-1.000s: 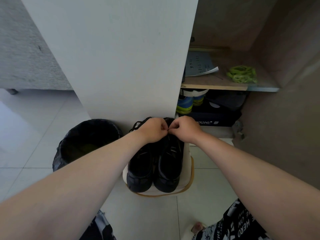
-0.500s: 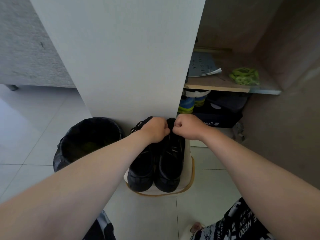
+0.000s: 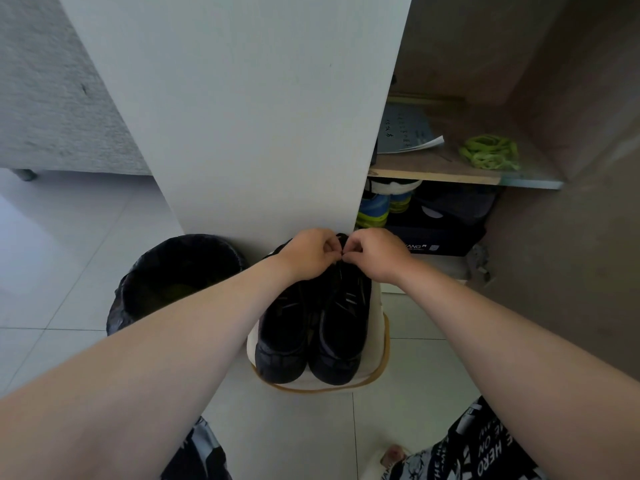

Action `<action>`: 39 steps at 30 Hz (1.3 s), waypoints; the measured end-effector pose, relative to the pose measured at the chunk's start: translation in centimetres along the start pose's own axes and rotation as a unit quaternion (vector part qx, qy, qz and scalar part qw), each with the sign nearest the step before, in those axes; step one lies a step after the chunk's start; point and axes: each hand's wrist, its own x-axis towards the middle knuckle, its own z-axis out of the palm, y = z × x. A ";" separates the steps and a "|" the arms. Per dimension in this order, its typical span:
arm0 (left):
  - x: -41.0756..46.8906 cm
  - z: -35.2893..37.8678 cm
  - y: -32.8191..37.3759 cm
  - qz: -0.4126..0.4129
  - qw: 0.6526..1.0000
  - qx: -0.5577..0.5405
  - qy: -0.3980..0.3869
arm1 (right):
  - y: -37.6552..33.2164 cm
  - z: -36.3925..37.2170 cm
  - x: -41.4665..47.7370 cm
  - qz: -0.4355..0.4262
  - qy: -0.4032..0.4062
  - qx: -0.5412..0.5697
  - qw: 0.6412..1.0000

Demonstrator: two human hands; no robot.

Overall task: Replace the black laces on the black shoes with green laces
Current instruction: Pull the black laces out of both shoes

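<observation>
Two black shoes [image 3: 311, 327] stand side by side, toes toward me, on a white stool [image 3: 375, 341] with a tan rim. My left hand [image 3: 308, 252] and my right hand [image 3: 375, 254] meet over the far end of the right shoe, fingertips almost touching, and both pinch its black lace [image 3: 342, 249] near the top eyelets. Most of that lace is hidden under my fingers. A bundle of green laces [image 3: 490, 152] lies on a wooden shelf [image 3: 433, 169] in the open cabinet at the right.
A round bin with a black bag [image 3: 173, 282] stands on the tiled floor left of the stool. A white cabinet panel [image 3: 242, 116] rises just behind the shoes. Under the shelf sit a dark shoebox [image 3: 440, 233] and colourful sneakers [image 3: 375, 209]. A paper [image 3: 405, 133] lies on the shelf.
My hands, pressed together as fists half a second ago, have loosened and now pinch the lace with their fingertips. The view has shifted slightly; the shoes stayed put.
</observation>
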 end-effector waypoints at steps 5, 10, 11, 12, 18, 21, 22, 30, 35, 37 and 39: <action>-0.2 -0.1 -0.3 -0.011 0.999 0.003 -0.031 | 0.0 0.5 -0.2 0.003 0.032 -0.026 0.999; -0.2 0.0 0.0 0.006 0.997 0.069 -0.026 | -0.3 0.5 -0.4 0.012 0.025 -0.031 0.999; -0.2 -0.1 0.1 0.019 0.994 0.100 -0.026 | -0.3 0.5 -0.4 0.016 0.013 -0.024 0.999; -0.2 -0.1 0.3 0.030 0.991 0.124 -0.028 | -0.3 0.4 -0.5 0.022 0.000 -0.013 1.000; -0.3 -0.7 1.0 0.057 0.984 0.166 -0.023 | -0.8 0.5 -0.3 0.043 -0.056 0.020 0.997; -0.3 -0.3 0.5 0.001 0.999 0.050 -0.022 | -0.9 0.5 -0.4 0.047 -0.061 0.014 0.997; -0.4 -0.2 0.5 -0.030 0.999 -0.005 -0.023 | -0.9 0.5 -0.5 0.048 -0.063 0.009 0.997; 0.6 -0.9 1.4 -0.120 0.986 -0.117 0.015 | -0.7 0.5 -0.9 0.054 -0.075 -0.011 0.996; -0.1 -2.6 1.2 -0.085 0.993 -0.029 -0.081 | -0.8 0.6 -0.8 0.051 -0.072 -0.029 0.996; -0.6 -3.3 1.0 -0.077 0.988 0.052 -0.127 | -0.9 0.7 -0.8 0.049 -0.067 -0.031 0.996; -0.8 -3.7 1.1 -0.102 0.981 0.052 -0.159 | -0.9 0.8 -0.8 0.047 -0.065 -0.033 0.996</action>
